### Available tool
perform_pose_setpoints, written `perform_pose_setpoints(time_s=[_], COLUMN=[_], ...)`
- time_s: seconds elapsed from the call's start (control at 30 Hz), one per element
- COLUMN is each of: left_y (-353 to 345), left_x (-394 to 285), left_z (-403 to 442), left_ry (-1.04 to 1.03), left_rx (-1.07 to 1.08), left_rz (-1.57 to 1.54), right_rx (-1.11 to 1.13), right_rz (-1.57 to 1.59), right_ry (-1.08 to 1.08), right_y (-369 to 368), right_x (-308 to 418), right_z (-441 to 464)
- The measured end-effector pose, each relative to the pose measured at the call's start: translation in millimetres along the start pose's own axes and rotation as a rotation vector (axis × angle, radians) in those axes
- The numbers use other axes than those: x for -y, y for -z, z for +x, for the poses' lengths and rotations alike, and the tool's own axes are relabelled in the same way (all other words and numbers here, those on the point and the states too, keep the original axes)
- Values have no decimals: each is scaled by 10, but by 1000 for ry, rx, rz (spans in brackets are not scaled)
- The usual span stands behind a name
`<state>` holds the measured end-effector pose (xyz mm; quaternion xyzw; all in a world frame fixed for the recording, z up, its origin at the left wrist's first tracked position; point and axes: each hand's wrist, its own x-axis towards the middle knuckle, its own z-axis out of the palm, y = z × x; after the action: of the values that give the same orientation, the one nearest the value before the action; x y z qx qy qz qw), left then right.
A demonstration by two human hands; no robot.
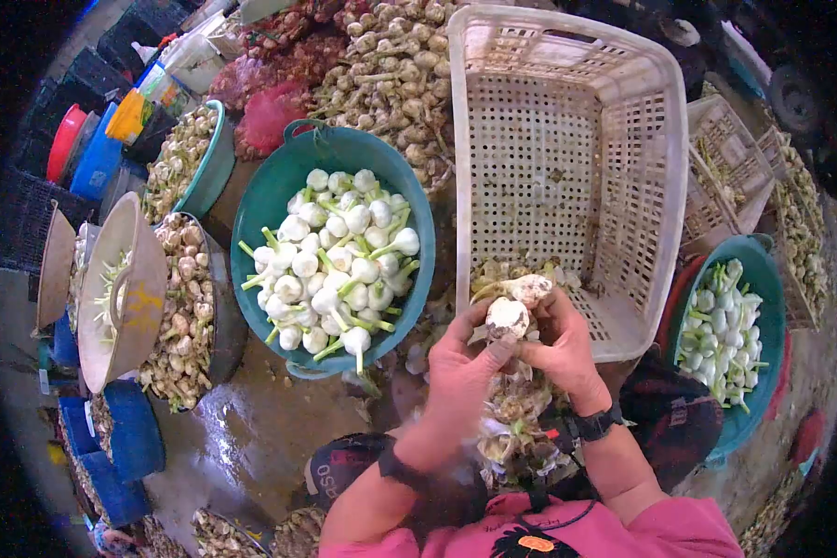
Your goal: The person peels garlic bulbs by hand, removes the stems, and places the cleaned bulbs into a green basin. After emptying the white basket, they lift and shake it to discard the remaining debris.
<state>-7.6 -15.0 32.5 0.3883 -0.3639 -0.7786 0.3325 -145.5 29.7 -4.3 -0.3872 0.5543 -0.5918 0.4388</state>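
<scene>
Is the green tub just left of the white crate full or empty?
The green tub is partly full: white garlic bulbs lie across its middle, with bare inner wall showing beyond them.

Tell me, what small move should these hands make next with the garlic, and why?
Probably the left hand and right hand should rub the dirty covering off the garlic bulb between them: it shows dark brown patches, whereas the peeled-looking bulbs in the green tub on the left look clean and white.
</scene>
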Motion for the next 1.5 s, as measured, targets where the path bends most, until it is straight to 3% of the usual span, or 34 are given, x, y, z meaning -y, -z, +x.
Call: perform_pose_setpoints(time_s=[0.13,0.27,0.37,0.5,0.6,0.8,0.9,1.0,1.13,1.23,1.33,1.43,1.5], left_y=[26,16,-27,-63,-78,-39,-58,-44,117,101,110,25,-44], left_x=[-29,-58,-58,-44,6,89,66,71,-4,-144,24,69,119], left_z=[-137,-233,-286,-318,-333,-288,-299,-285,-168,-196,-159,-171,-185], left_ry=[-68,-169,-165,-261,-308,-465,-379,-204,-25,65,55,-44,-134], left_rx=[96,119,119,44,27,13,-2,-3,112,245,168,67,30], left_rz=[23,95,63,296,241,439,362,162,-306,-413,-372,-148,-21], right_rx=[22,-79,-147,-56,-49,-52,-116,-183,-348,-11,-264,-235,-179], right_rz=[-73,-594,-326,-510,-550,-439,-350,-468,-722,-1107,-760,-348,-484], right_ry=[-84,-166,-8,106,74,6,-13,98,49,-148,-62,164,281], right_y=[109,212,59,-16,-59,-39,-73,-78,271,460,476,205,61], right_x=[210,349,596,660,718,544,524,493,-28,-229,-73,448,500], right_z=[-171,-322,-456,-477,-478,-432,-444,-419,-293,-392,-402,-394,-413])
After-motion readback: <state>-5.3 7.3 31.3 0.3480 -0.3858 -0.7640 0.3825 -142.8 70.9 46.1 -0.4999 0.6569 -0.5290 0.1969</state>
